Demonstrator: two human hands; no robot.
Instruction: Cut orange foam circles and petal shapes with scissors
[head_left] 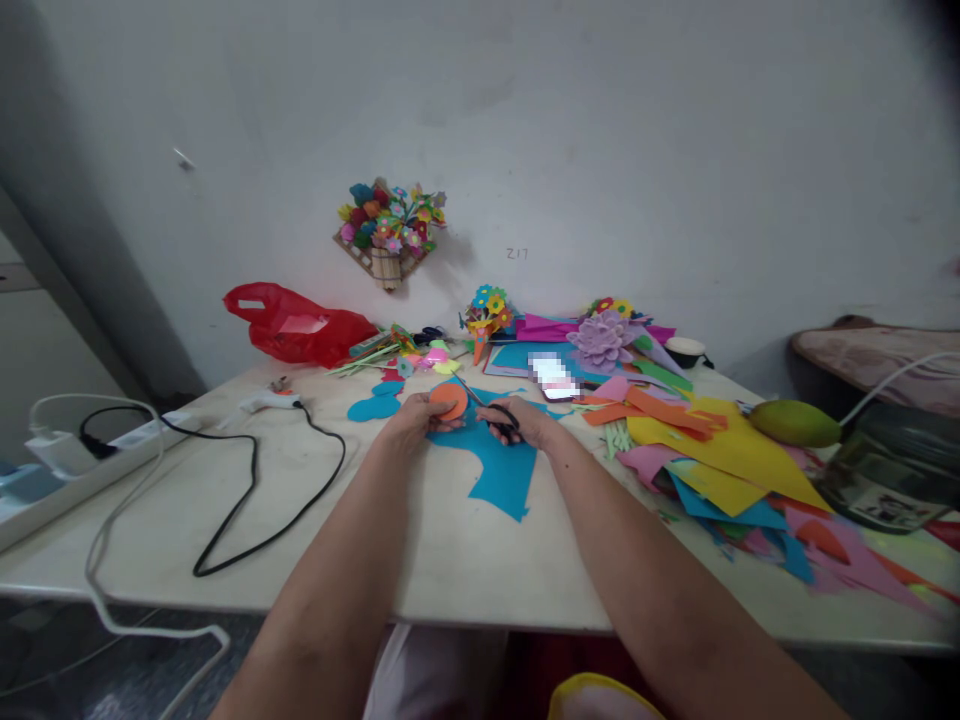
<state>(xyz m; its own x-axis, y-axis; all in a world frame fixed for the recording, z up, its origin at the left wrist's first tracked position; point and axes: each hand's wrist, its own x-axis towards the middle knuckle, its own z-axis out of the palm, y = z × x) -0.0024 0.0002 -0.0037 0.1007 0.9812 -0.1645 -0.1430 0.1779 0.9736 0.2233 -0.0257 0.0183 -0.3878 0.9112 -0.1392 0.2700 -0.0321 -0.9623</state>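
My left hand (411, 415) is closed on a small orange foam disc (449, 400), holding it just above the table. My right hand (521, 420) grips black-handled scissors (489, 407), whose blades point up-left and meet the disc's right edge. Beneath both hands lies a blue foam sheet (501, 468) with cut-out edges. A smaller blue offcut (377, 402) rests left of my left hand.
A heap of coloured foam sheets (712, 450) covers the right side of the pale table (450, 560). A glue gun (264, 401) with a black cord (247, 500), a power strip (97, 445), a red bag (300, 325), paper flowers (604, 335) and a phone (553, 377) lie behind.
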